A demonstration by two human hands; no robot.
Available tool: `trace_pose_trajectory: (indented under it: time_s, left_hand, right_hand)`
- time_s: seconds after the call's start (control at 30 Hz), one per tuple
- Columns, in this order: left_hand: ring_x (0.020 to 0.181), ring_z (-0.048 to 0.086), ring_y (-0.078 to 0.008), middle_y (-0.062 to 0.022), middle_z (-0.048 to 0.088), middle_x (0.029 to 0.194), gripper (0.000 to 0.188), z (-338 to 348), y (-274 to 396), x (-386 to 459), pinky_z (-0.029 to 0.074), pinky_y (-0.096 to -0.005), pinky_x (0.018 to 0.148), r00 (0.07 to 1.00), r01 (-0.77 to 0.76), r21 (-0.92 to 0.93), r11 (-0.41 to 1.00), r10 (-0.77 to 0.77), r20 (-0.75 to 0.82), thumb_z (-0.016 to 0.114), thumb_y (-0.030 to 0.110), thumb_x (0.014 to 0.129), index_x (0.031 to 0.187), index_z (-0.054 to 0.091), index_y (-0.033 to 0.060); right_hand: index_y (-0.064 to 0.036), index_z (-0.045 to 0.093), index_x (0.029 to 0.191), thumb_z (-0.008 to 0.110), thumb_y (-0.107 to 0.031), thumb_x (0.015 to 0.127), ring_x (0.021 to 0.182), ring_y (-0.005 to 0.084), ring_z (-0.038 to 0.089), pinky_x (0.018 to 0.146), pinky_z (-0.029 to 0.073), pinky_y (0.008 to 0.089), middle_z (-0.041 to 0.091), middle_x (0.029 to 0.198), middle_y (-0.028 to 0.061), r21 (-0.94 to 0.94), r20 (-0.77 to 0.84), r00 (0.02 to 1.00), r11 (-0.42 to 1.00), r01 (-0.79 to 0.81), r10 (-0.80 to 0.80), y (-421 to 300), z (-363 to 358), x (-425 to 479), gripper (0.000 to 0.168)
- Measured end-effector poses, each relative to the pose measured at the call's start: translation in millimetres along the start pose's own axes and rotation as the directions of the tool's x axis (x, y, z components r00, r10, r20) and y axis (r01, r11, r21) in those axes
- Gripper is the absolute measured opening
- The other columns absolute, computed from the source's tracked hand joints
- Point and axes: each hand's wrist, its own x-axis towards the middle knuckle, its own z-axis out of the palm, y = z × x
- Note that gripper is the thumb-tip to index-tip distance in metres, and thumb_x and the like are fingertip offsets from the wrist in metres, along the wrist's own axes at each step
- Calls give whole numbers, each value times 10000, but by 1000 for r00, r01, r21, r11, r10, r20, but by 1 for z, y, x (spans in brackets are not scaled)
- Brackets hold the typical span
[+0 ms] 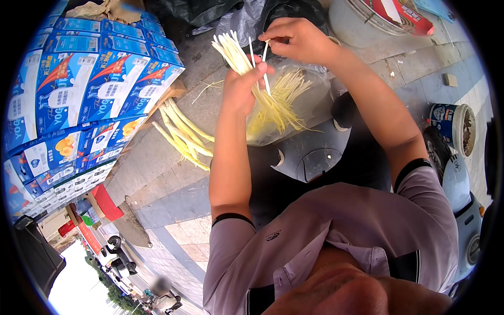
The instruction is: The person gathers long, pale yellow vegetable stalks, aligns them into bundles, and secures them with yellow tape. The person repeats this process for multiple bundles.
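Note:
My left hand [244, 84] grips a bundle of yellow chives [228, 49], white stalk ends up and pale yellow leaves hanging below. Between thumb and fingertips, my right hand [301, 39] pinches the upper end of a single pale stalk [265, 51] beside the bundle. Beneath both hands lies a clear plastic bag [321, 92], with more yellow chives [291, 84] in or on it; the bundle's leaves overlap them. Another pile of yellow chives [183, 136] rests on the paving to the left, partly behind my left forearm.
Stacked blue yogurt cartons [112, 75] rise at the left. Behind my right hand stand a large white bucket [350, 23] and dark plastic sheeting [197, 12]. A blue-and-white pail [466, 128] and a light blue scooter [458, 181] are on the right.

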Motion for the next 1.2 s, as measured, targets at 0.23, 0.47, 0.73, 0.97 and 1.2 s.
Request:
trace_pose_trajectory:
  time_s: [0.23,0.47,0.73,0.97,1.2]
  left_hand:
    - [683,580,-139,-146,714,893,379,-5,6,-10,472,-273,657,989,90,-21,996,-87,118,785,109,886,1202,592,27]
    - [693,569,-103,-122,708,914,359,1,7,-13,459,-244,645,995,54,16,998,-56,89,745,134,928,1232,605,3]
    - [706,575,-101,-131,717,958,287,-1,5,-8,448,-250,644,997,19,-45,999,-16,72,722,144,940,1178,635,9]
    - [702,578,-117,-148,709,955,306,-2,3,-7,465,-255,635,991,44,8,999,-45,127,630,248,1028,1203,618,-2]
    - [732,573,-130,-165,708,984,423,-3,0,-7,481,-275,671,979,108,63,992,-117,167,532,373,1081,1242,606,-11]
  right_hand:
    - [-40,649,1240,679,-255,996,852,91,638,755,524,250,683,950,35,386,-124,764,740,-550,633,27,-25,16,327]
    - [-1,653,1129,529,-68,957,935,151,645,834,530,284,679,1070,74,893,204,721,175,-414,663,18,6,7,223]
    - [-53,693,1186,726,-271,965,688,37,475,596,361,197,653,866,-31,676,353,817,480,-559,456,-14,20,4,312]
    - [-55,705,1043,705,-306,993,648,16,463,564,339,199,624,783,-57,598,387,820,562,-572,422,-17,23,7,256]
    - [-68,679,967,698,-290,1007,629,7,494,550,351,203,592,725,-70,543,218,861,676,-498,459,-12,16,11,227]
